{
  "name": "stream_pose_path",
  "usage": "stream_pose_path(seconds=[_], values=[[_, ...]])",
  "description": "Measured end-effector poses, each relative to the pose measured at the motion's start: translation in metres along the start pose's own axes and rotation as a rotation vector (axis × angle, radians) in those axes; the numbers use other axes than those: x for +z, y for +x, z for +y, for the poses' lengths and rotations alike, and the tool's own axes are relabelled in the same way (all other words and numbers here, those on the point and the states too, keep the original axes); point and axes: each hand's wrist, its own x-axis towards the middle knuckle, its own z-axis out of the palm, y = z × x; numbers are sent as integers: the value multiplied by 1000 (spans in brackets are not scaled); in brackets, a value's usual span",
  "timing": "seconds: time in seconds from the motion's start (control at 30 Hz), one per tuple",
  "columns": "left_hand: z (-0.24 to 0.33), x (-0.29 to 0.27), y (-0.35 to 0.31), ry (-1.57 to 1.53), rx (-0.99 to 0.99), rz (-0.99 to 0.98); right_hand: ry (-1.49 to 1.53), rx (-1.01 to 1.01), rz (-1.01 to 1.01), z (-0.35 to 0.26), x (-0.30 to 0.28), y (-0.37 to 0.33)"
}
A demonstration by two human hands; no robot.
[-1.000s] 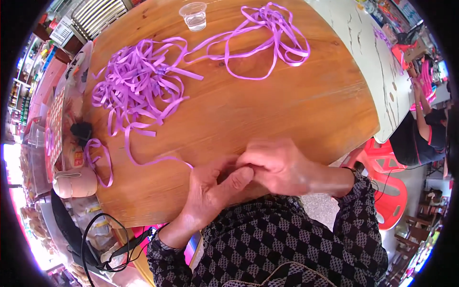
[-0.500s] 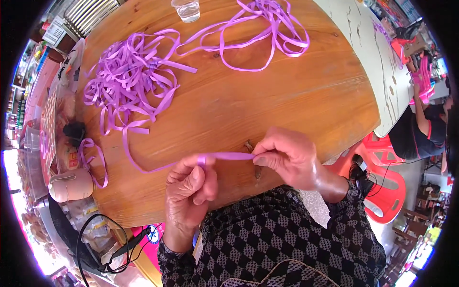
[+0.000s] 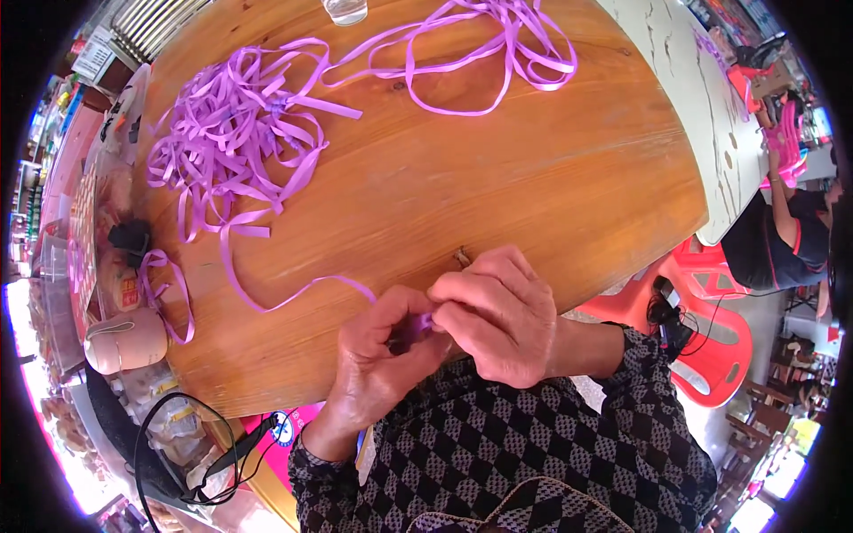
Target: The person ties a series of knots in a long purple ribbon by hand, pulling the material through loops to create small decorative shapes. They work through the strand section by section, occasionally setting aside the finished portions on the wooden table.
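Note:
Close together over the near edge of the wooden table, my left hand (image 3: 378,360) and my right hand (image 3: 499,318) pinch a short stretch of purple ribbon (image 3: 342,280). Both hands are closed, and most of the ribbon between the fingers is hidden. From my left hand the ribbon runs left in a loose curve across the wood. It leads toward a large tangled heap of purple ribbon (image 3: 235,133) at the left. Farther off, a looser bundle of purple ribbon (image 3: 511,44) lies in wide loops at the far side.
The wooden table (image 3: 551,178) fills the middle. A clear plastic cup (image 3: 346,10) stands at its far edge. Along the left are a pink cylindrical item (image 3: 124,340) and a black cable (image 3: 147,435). Red plastic stools (image 3: 711,355) and a seated person (image 3: 773,240) are at the right.
My right hand has moved left to meet my left hand. The ribbon stretched between them is now gathered in the fingers. The view has shifted slightly.

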Motion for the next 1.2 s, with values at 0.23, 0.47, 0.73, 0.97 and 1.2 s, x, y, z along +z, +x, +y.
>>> stream_pose_path(seconds=[0.23,0.47,0.73,0.97,1.2], values=[[-8,1,-1,46,224,164,350,337,53,-5,17,-4],[0,7,-1,77,285,336,363,402,151,-8,25,-1],[1,-6,5,-446,128,77,364,288,160,-5,23,-8],[-14,-1,3,499,584,483,347,221,139,-6,26,-5],[-12,-8,6,861,985,398,784,809,16,-17,11,-1]])
